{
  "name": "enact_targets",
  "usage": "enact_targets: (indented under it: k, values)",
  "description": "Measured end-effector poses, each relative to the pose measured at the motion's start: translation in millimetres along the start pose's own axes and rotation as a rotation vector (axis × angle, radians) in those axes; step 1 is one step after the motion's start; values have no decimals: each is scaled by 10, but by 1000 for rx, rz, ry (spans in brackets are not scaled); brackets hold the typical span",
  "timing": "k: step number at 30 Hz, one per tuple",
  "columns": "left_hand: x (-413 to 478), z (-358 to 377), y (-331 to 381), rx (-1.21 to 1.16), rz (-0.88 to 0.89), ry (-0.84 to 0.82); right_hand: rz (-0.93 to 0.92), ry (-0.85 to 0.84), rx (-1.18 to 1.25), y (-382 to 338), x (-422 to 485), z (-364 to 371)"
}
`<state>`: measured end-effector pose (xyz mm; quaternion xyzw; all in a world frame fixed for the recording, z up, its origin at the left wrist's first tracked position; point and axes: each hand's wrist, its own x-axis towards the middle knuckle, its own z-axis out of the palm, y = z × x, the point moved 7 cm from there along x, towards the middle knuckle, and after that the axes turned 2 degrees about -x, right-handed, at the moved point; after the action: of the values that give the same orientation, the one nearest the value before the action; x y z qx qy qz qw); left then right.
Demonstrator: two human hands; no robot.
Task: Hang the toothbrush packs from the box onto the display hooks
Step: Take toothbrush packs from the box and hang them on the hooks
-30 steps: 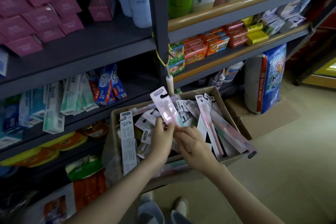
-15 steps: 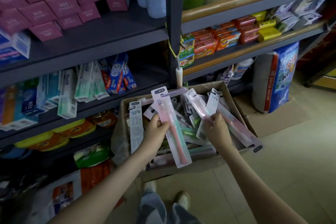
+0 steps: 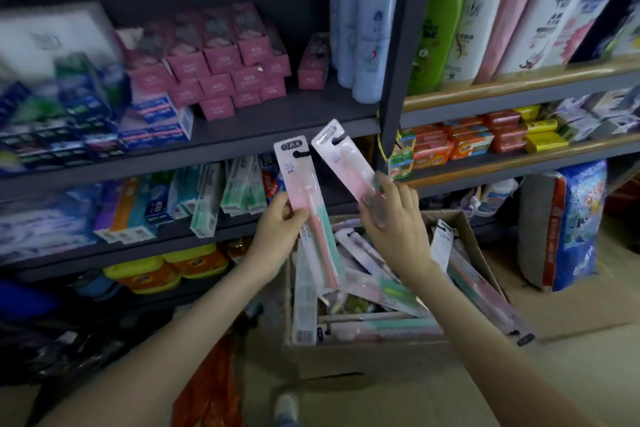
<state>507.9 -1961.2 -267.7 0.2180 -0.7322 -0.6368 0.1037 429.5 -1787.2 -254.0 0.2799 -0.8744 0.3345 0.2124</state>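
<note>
Toothbrush packs [image 3: 304, 204] in both hands [image 3: 277, 236], above box [image 3: 460, 239].

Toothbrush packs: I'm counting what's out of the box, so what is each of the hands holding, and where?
Left hand grips one toothbrush pack at mid-length; right hand grips another pack near its lower half.

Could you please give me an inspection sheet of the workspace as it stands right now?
Surface: tan floor, open cardboard box standing on it.
Job's things: loose toothbrush packs fill the box; display hooks not seen.
Clutter: nothing seen on the floor.
Grippers: left hand holds a pink-green pack; right hand holds a pink pack.
Cables: yellow cord tied round the shelf post.
Surroundings: stocked shelves, blue sack.
</note>
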Motion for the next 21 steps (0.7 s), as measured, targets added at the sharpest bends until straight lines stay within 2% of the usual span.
enact_targets:
  k: [4,10,16,21]
  values:
    - [81,-658,770,21,196,97,-110,73,87,-701,620,-187]
    - [225,-1876,1790,23,424,285,-265,60,147,-1826,1573,-256]
    - [354,-3039,2436,64,514,428,-399,130,115,-2905,2355,-127]
    - [485,-3726,2726,103,601,500,-471,206,-18,-3517,2941,160]
